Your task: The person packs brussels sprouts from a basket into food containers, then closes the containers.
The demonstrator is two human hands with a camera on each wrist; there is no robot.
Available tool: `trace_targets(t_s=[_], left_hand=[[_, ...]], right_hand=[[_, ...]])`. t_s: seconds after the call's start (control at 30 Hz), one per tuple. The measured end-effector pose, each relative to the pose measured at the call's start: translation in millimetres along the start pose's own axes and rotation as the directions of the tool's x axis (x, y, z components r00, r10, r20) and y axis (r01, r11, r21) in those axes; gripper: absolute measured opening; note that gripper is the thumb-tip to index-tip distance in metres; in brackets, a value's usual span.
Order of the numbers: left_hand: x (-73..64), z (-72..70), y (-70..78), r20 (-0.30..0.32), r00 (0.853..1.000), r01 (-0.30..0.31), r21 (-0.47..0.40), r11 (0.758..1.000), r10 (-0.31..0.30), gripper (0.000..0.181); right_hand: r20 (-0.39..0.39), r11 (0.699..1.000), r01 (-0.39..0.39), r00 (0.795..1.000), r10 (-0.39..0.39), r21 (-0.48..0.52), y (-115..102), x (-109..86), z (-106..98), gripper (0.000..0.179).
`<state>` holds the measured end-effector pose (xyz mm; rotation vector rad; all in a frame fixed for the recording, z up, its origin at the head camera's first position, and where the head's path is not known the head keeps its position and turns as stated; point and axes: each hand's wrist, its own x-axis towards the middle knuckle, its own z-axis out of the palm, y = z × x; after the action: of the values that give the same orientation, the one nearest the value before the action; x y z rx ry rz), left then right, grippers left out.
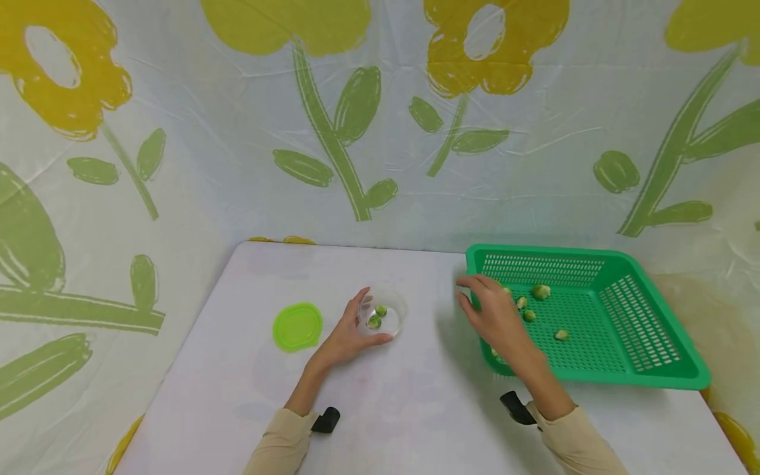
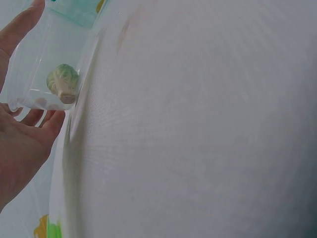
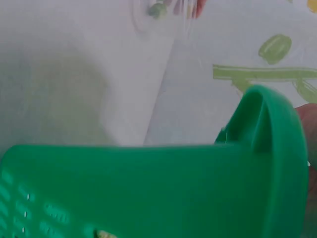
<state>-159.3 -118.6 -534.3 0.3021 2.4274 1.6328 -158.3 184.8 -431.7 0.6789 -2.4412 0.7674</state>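
A clear round plastic container stands on the table with two Brussels sprouts inside. My left hand holds it from the left, thumb at the near side and fingers round the far side. In the left wrist view one Brussels sprout shows through the container wall. My right hand is over the left rim of a green plastic basket. Its thumb and fingers point left and stand apart, with nothing visible between them. The right wrist view shows only a sliver of that hand beyond the basket wall.
Several loose Brussels sprouts lie in the basket, mostly towards its left side. A lime-green lid lies on the white table left of the container. A flower-printed cloth hangs behind the table.
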Motion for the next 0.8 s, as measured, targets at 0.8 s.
trace_targets(t_s=[0.8], left_hand=[[0.2,0.4,-0.7,0.005,1.0,-0.01,-0.005,1.0,0.01,0.113]], right_hand=[[0.009,0.995,-0.09,0.996,0.09,-0.031,34,-39.8,-25,0.025]])
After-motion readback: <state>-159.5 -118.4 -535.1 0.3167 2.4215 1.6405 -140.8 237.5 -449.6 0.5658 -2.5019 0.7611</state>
